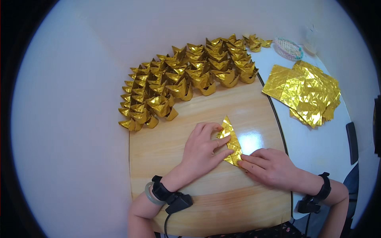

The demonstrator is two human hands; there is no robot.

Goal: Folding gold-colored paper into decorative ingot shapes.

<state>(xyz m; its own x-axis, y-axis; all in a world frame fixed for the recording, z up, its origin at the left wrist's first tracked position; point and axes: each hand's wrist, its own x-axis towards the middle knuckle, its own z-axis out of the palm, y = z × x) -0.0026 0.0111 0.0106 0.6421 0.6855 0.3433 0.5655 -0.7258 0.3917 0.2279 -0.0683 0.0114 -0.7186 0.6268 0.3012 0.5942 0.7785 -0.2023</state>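
Observation:
A folded piece of gold foil paper, creased into a narrow pointed shape, lies on the wooden board with its tip toward the far side. From the left, my left hand holds it down, thumb and fingertips set apart along its left edge and top. At the near right corner of the paper, the fingers of my right hand are bent together and grip the edge. The right thumb is mostly hidden under the fingers.
Rows of folded gold paper ingots stand along the far side of the wooden board. Loose gold foil sheets are piled on the white table at right, near a small woven basket. A wall rises at left.

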